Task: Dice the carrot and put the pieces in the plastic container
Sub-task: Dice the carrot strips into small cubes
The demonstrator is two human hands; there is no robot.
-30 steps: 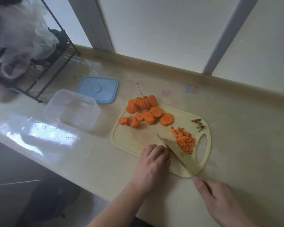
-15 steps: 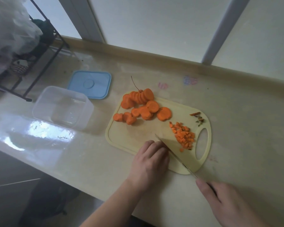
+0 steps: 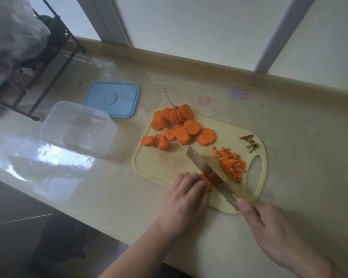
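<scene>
Knife [image 3: 209,175] now tilted up, left hand [image 3: 186,199] pinching carrot slices [image 3: 206,182], right hand [image 3: 269,227] gripping knife

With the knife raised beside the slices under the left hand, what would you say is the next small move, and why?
Probably bring the knife down through the carrot slices that the left hand pins on the cutting board. The right hand holds it angled right beside them, and they are not yet diced.

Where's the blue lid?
In the head view the blue lid lies flat on the counter, upper left of the cutting board, just behind the clear container.
</scene>
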